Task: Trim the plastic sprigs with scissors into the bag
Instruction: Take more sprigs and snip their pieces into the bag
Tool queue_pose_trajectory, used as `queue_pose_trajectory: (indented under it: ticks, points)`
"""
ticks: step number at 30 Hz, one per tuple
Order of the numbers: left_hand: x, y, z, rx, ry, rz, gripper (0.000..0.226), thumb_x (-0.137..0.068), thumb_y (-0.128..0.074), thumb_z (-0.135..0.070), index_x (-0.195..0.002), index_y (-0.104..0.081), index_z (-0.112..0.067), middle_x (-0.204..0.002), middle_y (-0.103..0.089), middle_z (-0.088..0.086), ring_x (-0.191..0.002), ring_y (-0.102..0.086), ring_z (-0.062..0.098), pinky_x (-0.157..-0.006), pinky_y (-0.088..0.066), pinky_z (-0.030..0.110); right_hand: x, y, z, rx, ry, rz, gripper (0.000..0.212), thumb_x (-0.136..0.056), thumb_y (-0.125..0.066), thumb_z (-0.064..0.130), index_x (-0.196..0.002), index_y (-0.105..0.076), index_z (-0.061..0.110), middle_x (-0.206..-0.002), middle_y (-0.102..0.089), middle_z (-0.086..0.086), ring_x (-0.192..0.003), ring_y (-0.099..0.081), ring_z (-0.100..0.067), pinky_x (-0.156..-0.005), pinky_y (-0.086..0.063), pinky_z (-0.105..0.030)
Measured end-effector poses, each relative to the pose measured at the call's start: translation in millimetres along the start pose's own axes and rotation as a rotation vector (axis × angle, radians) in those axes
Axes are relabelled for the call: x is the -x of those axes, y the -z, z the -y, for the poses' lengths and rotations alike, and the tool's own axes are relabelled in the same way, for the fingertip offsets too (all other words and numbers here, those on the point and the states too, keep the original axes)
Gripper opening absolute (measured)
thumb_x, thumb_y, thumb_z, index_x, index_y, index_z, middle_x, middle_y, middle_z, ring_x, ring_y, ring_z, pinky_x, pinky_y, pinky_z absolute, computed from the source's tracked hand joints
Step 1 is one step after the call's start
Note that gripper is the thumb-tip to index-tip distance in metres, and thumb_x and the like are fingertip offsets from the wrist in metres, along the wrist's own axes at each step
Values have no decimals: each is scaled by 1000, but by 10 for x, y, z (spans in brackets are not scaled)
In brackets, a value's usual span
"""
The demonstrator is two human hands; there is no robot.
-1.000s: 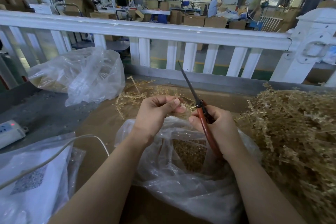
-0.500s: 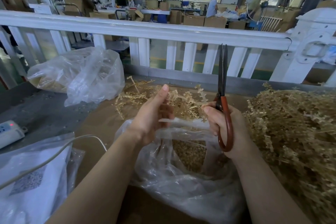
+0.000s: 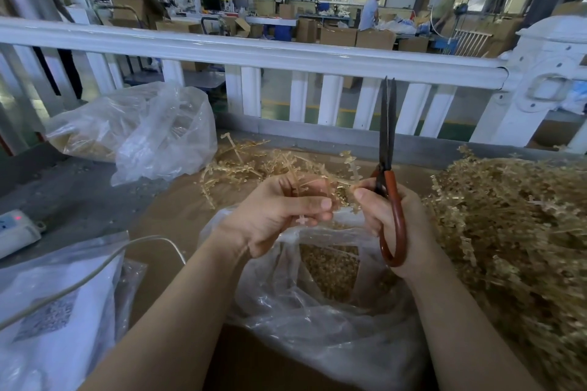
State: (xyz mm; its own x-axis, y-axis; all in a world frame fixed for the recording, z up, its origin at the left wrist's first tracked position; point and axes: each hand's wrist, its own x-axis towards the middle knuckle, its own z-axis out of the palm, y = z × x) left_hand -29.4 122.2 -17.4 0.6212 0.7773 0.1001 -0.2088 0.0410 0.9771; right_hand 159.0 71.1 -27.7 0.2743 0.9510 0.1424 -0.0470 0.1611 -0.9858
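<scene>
Cardboard-topped bench [image 3: 178,209] under bags [image 3: 317,327], sprigs [image 3: 514,216], power strip [image 3: 16,232].

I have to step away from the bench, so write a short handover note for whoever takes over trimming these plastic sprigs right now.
Left hand: holds a gold sprig over the open bag.
Right hand: grips the red-handled scissors, blades together, pointing up; its thumb touches the sprig's other end.
Done: trimmed bits already lie in the bag.
Left: cut this sprig, then work through the big untrimmed pile on the right and the loose sprigs behind the bag.
</scene>
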Motion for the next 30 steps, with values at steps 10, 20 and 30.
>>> queue_pose_trajectory:
  ticks: [10, 20, 30]
  points:
    - [12, -68, 7, -46, -56, -74, 49, -67, -76, 2, -114, -62, 6, -99, -70, 17, -94, -69, 26, -97, -50, 44, -35, 23, -29, -51, -15, 7, 5, -91, -67, 4, -91, -67, 8, -52, -47, 2, -47, -36, -16, -51, -33, -32]
    - [4, -70, 36, -84, -99, -122, 33, -68, -77, 5, -98, -71, -7, -95, -72, 13, -90, -67, 22, -84, -56, 30, -28, 34, -40, -63, 6, 21, 8, -91, -66, 1, -89, -69, 8, -52, -45, 0, -47, -34, -16, -51, -28, -33]
    - [-15, -69, 30, -248, -187, -194, 9, -80, -75, -23, -81, -75, -15, -81, -69, -3, -61, -57, 5, -63, -49, 21, -38, 18, -29, -126, -19, -85, 13, -89, -72, 7, -82, -74, 17, -54, -54, 5, -45, -38, -11, -43, -32, -23]
